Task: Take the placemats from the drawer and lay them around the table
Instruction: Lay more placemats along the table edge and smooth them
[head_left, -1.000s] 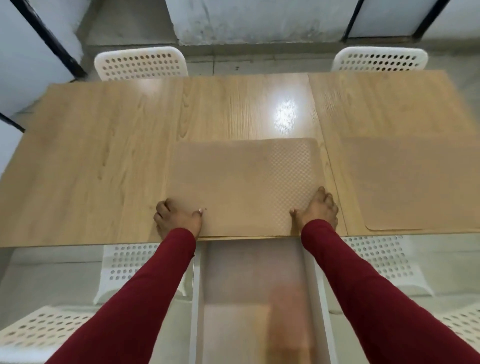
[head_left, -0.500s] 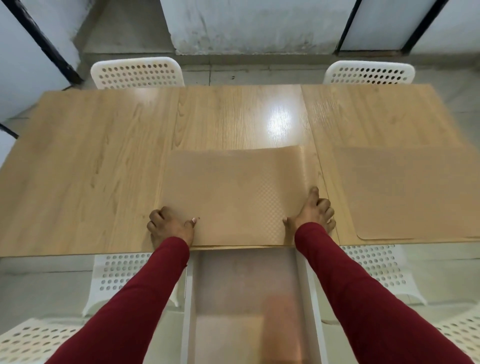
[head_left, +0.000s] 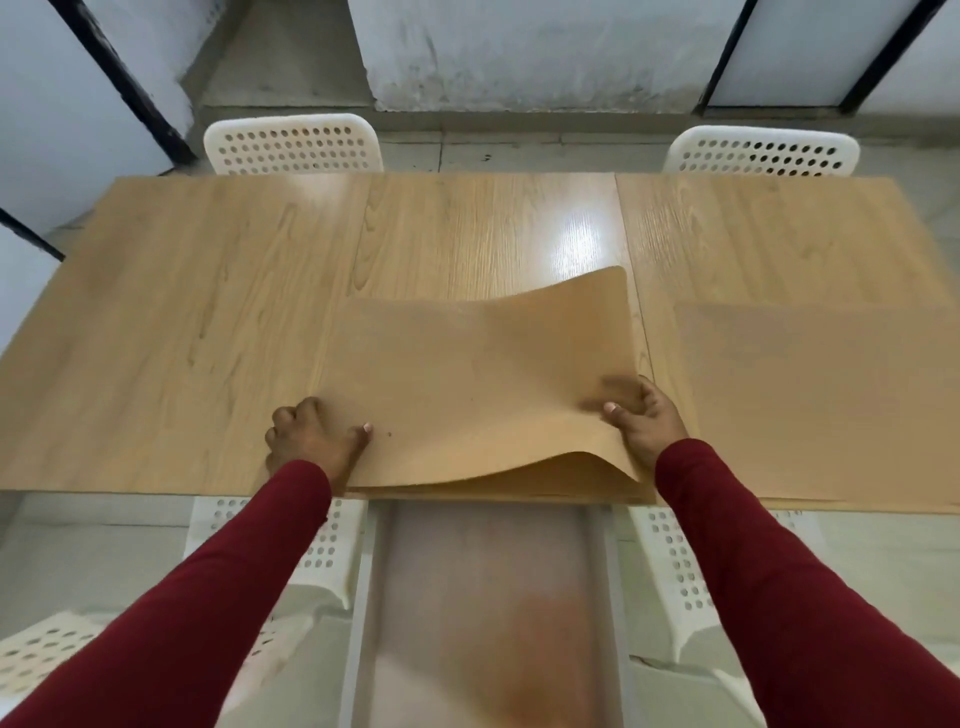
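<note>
- Table: a light wood-grain top fills the middle of the head view; a bright glare patch lies on its centre panel.
- Stack of placemats: tan sheets lie at the near edge of the table, centred in front of the person; several layered edges show along the near side.
- Top placemat: the uppermost sheet is partly lifted off the stack. Its right side and far right corner curl upward, while its left part lies flat.
- Left hand: rests on the near left corner of the stack, fingers curled and thumb pressed flat on the top sheet (a hold-down rather than a pinch, as far as can be seen).
- Right hand: closed on the right edge of the top placemat, thumb on the upper face and fingers beneath, raising that side; the fingers are motion-blurred.
- Laid placemat: a single tan sheet lies flat on the right panel of the table, near its front edge and apart from the stack.
- Drawer: stands pulled out below the table's near edge, between the two red sleeves; its interior is blurred and the contents cannot be told.
- White perforated chairs: two stand at the far side, and others show partly below the near edge.
</note>
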